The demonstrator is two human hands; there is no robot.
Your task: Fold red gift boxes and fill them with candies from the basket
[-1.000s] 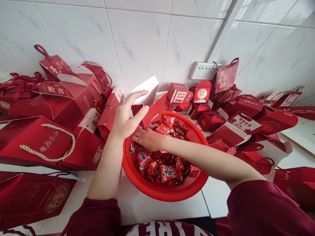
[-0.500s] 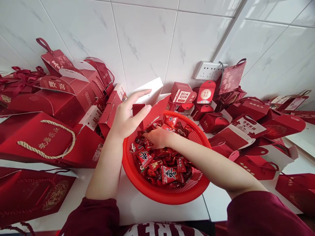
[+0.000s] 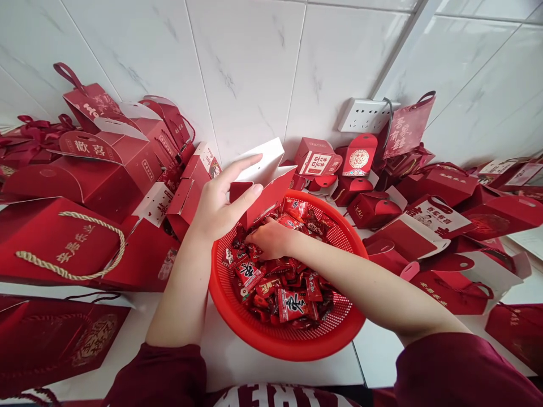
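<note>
Hands met over the red basket [image 3: 271,339] on the white table [image 3: 237,350], w/ the basket near centre. Left hand [image 3: 218,203] held an open red gift box [image 3: 265,186] by its side at the basket's far-left rim, thumb & fingers pinched on the card, index finger stretched out along the white flap. Right hand [image 3: 271,237] was curled down among the red candy packets [image 3: 288,282] inside, fingers closed round some. More red boxes & bags were piled left & right

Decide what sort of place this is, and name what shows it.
Probably a home counter used for packing wedding favours: white tiled walls with a socket, stacked red gift boxes, and a red basket of wrapped sweets.
</note>
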